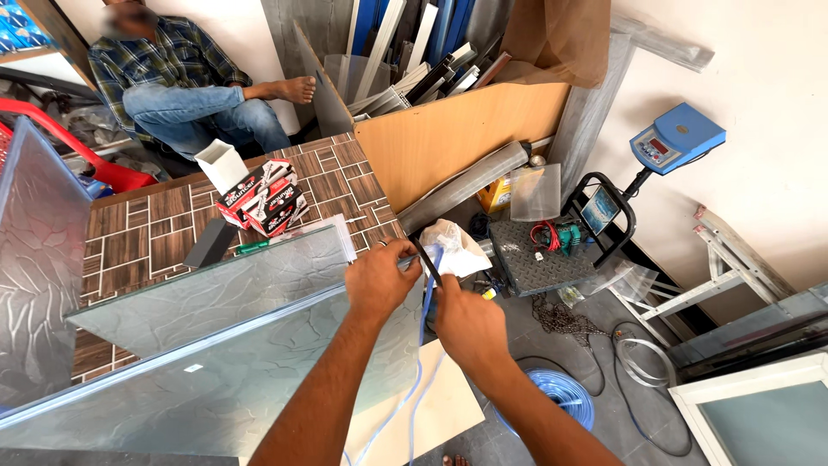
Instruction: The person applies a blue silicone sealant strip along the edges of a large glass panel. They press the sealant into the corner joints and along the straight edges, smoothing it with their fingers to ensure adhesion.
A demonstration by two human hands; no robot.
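Both my hands meet at the right corner of a textured glass pane [224,302] that lies on a table with a brick-pattern top [138,237]. My left hand [379,280] pinches a thin black strip [427,259] at the pane's corner. My right hand [466,324] grips a blue translucent tube [429,289] just beside it; the tube hangs down past a white sheet [427,406]. A second, larger textured pane [172,388] lies lower and nearer to me.
A red-and-white box [263,198], a white carton [222,164] and a green-handled tool [253,247] sit on the table. A person in a checked shirt [185,82] sits behind it. On the floor are a blue platform scale [677,138], a blue tube coil [565,393] and a wooden board [457,138].
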